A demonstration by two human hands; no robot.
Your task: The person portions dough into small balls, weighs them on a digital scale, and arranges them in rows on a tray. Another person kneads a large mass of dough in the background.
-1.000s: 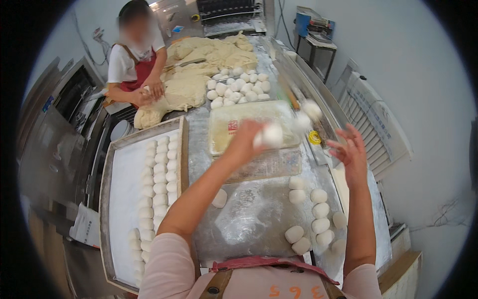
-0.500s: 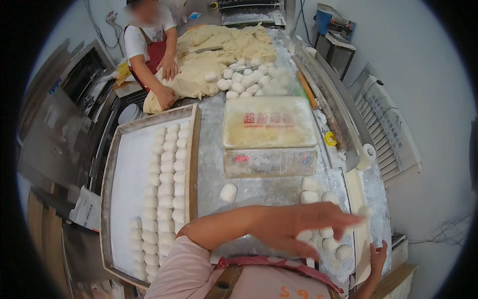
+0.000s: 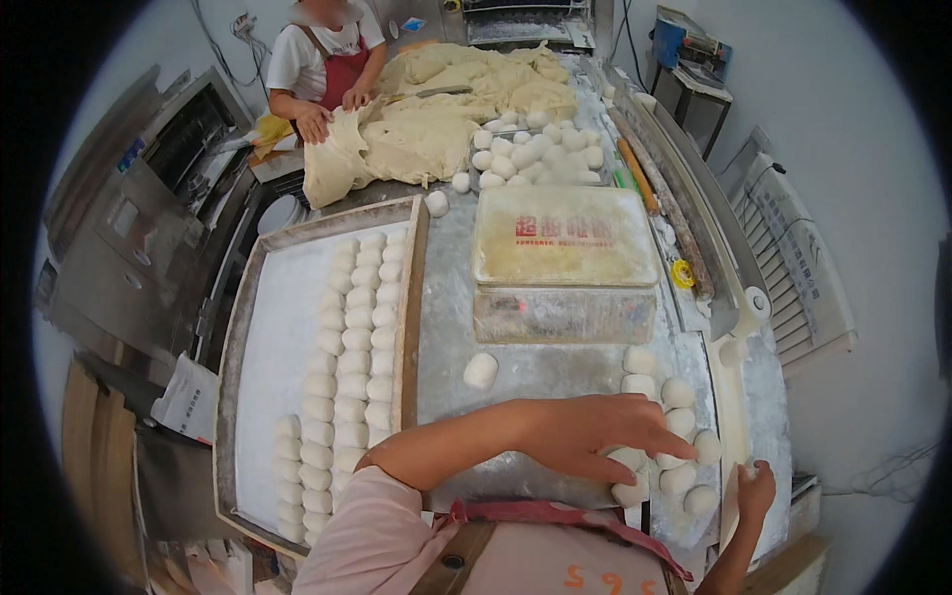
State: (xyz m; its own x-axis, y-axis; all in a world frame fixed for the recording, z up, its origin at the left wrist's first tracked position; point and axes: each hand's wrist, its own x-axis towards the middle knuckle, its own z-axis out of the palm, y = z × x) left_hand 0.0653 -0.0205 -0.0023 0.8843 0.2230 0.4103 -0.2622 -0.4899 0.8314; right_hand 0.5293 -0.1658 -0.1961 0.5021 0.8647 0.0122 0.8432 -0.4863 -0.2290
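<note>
My left hand (image 3: 610,434) reaches across my front to the right, palm down, thumb and fingers apart. It is over white dough balls (image 3: 678,480) grouped on the floured table; its fingertips are beside or on some of them, and none looks lifted. To the right, beyond a pale belt-like strip (image 3: 732,416), my right hand (image 3: 756,488) is raised with curled fingers. A small pale patch shows at its fingertips, too small to name. A single dough ball (image 3: 481,371) lies apart near the middle. Another dough ball (image 3: 732,351) rests at the strip's far end.
At left a wooden-framed tray (image 3: 409,297) holds rows of dough pieces. A lidded plastic box (image 3: 565,238) stands mid-table, with a heap of dough balls (image 3: 535,154) behind it. Far left, another person (image 3: 322,69) handles a large dough mass (image 3: 426,139). Rolling pins (image 3: 654,198) lie along the right edge.
My left hand has drawn back from above the strip to the dough balls. My right hand has risen slightly and its fingers have curled in. The other person has shifted their grip on the dough.
</note>
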